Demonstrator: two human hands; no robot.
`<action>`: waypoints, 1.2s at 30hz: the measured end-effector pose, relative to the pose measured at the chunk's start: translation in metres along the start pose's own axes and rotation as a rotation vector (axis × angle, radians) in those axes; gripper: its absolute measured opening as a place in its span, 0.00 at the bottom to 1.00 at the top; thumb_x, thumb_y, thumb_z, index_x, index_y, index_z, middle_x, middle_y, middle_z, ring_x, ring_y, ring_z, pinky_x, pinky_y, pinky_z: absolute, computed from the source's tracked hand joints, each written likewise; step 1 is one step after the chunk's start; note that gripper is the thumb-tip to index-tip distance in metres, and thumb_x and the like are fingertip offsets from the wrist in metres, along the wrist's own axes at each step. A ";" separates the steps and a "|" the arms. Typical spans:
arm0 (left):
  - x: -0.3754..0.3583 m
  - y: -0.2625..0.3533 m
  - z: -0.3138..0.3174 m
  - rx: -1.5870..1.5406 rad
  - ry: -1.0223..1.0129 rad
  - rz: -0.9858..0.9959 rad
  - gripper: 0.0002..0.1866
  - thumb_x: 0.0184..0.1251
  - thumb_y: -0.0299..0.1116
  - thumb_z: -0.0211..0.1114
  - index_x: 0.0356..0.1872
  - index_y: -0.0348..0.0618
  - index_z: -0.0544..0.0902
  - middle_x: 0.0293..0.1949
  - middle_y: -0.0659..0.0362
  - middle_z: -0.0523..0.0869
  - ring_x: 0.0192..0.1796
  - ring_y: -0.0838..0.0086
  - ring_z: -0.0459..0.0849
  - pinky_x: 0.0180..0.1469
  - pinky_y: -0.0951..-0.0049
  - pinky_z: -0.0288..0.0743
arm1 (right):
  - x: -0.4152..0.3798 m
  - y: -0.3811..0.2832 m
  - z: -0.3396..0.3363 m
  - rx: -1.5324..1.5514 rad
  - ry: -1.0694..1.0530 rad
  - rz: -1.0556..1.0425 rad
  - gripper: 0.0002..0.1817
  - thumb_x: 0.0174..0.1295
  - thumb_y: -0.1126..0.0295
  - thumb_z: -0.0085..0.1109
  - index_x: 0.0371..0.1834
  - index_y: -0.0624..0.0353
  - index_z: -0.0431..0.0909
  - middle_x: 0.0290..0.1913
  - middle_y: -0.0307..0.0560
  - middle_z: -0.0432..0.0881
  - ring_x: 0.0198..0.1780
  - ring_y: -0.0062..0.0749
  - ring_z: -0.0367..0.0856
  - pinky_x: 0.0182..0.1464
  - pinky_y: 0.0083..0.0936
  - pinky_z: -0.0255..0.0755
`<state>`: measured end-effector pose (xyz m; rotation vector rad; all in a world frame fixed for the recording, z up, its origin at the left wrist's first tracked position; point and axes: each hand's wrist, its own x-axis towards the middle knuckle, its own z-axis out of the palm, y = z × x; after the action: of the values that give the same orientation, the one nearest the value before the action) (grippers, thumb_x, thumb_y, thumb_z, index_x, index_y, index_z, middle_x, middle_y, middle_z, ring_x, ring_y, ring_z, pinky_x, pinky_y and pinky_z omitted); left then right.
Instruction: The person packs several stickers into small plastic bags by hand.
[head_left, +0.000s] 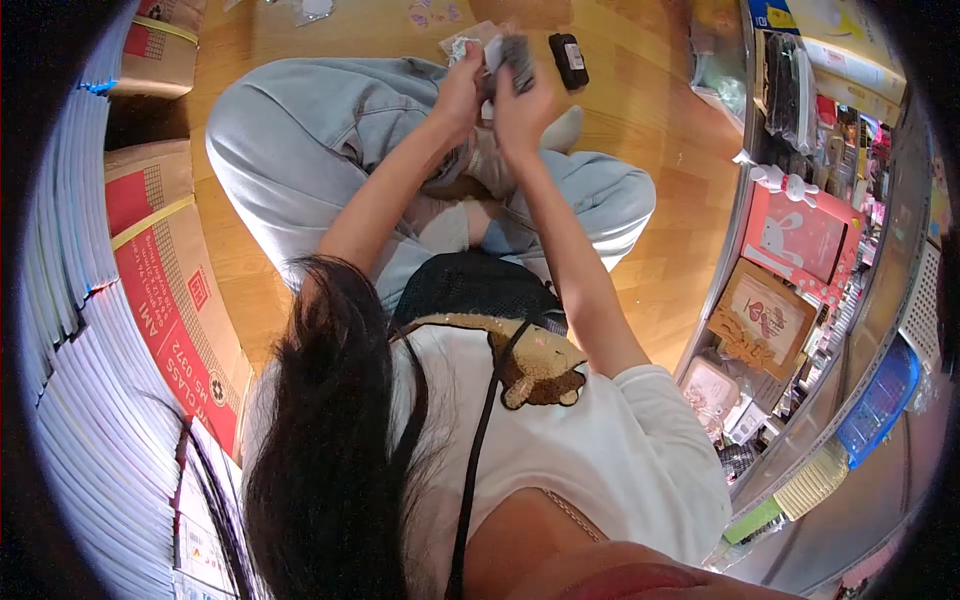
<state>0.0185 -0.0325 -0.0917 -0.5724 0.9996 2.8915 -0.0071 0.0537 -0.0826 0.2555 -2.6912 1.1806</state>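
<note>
My left hand [461, 88] is closed, with the thumb raised, around a small whitish item [492, 55] that looks like crumpled plastic or paper. Close beside it, my right hand [524, 108] is wrapped around a dark grey piece [516, 60], smeared by motion, whose kind I cannot make out. Both hands are held above my crossed legs, almost touching. On the wooden floor just right of them lies a black oblong object [569, 62] with a white label. Some clear plastic wrapping [465, 38] shows behind my left hand.
Tall stacks of thin books or paper [90, 420] and red-and-brown cartons [165, 270] line the left. Along the right runs a shelf with a pink bunny frame [795, 240], a brown frame [762, 318] and a blue basket [880, 400]. Wooden floor [650, 110] lies ahead.
</note>
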 end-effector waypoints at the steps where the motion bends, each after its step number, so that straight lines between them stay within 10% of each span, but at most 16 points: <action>1: -0.002 0.003 0.001 -0.084 0.005 -0.027 0.26 0.71 0.53 0.35 0.42 0.40 0.74 0.35 0.61 0.79 0.42 0.77 0.77 0.47 0.72 0.71 | -0.013 -0.019 -0.007 0.030 0.058 -0.244 0.12 0.47 0.68 0.62 0.34 0.59 0.76 0.34 0.50 0.78 0.34 0.49 0.77 0.36 0.35 0.70; 5: -0.006 0.004 0.017 -0.118 0.022 0.016 0.27 0.71 0.53 0.35 0.40 0.40 0.75 0.35 0.60 0.79 0.40 0.76 0.77 0.47 0.73 0.70 | 0.004 -0.009 -0.022 -0.109 0.012 -0.440 0.11 0.46 0.68 0.62 0.34 0.57 0.77 0.33 0.50 0.79 0.36 0.49 0.77 0.36 0.36 0.71; 9: 0.005 -0.018 0.001 0.070 -0.057 0.066 0.27 0.71 0.54 0.35 0.39 0.40 0.75 0.38 0.59 0.79 0.40 0.77 0.77 0.50 0.73 0.68 | 0.036 -0.022 -0.025 -0.125 0.006 0.057 0.13 0.49 0.65 0.60 0.34 0.61 0.75 0.36 0.56 0.78 0.37 0.53 0.77 0.38 0.40 0.70; 13: -0.007 0.002 0.009 0.033 0.039 0.027 0.29 0.70 0.56 0.36 0.41 0.39 0.75 0.41 0.58 0.79 0.42 0.77 0.77 0.52 0.72 0.67 | -0.002 -0.021 -0.008 -0.130 0.034 -0.273 0.17 0.49 0.66 0.59 0.41 0.62 0.71 0.38 0.57 0.77 0.38 0.56 0.76 0.38 0.42 0.69; 17: -0.011 0.000 0.013 -0.023 0.020 -0.035 0.30 0.69 0.57 0.38 0.46 0.39 0.75 0.46 0.58 0.78 0.48 0.77 0.74 0.54 0.71 0.65 | -0.011 -0.023 -0.021 -0.238 -0.166 -0.228 0.19 0.50 0.68 0.59 0.44 0.62 0.69 0.39 0.57 0.76 0.40 0.54 0.75 0.40 0.40 0.69; 21: -0.017 -0.009 0.022 0.138 -0.029 -0.001 0.28 0.70 0.55 0.39 0.51 0.40 0.72 0.51 0.58 0.76 0.53 0.75 0.72 0.58 0.73 0.62 | 0.041 -0.011 -0.021 -0.151 0.062 -0.064 0.18 0.50 0.67 0.58 0.43 0.62 0.71 0.36 0.55 0.76 0.39 0.54 0.75 0.40 0.41 0.68; 28: -0.006 -0.012 0.004 0.036 -0.006 -0.076 0.30 0.69 0.57 0.37 0.48 0.40 0.75 0.45 0.60 0.78 0.49 0.76 0.74 0.53 0.75 0.64 | -0.005 -0.015 -0.016 -0.084 -0.055 -0.414 0.17 0.47 0.67 0.60 0.42 0.59 0.72 0.40 0.53 0.74 0.39 0.52 0.74 0.38 0.37 0.70; 36: 0.003 -0.012 0.006 0.108 -0.092 0.093 0.30 0.68 0.57 0.39 0.51 0.39 0.72 0.44 0.61 0.76 0.48 0.76 0.72 0.54 0.74 0.63 | 0.046 0.003 -0.016 -0.002 0.048 -0.178 0.15 0.51 0.70 0.58 0.41 0.62 0.71 0.35 0.57 0.77 0.38 0.54 0.76 0.40 0.36 0.70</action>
<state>0.0153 -0.0196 -0.0962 -0.3932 1.1899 2.8889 -0.0507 0.0637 -0.0634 0.4504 -2.5662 1.1175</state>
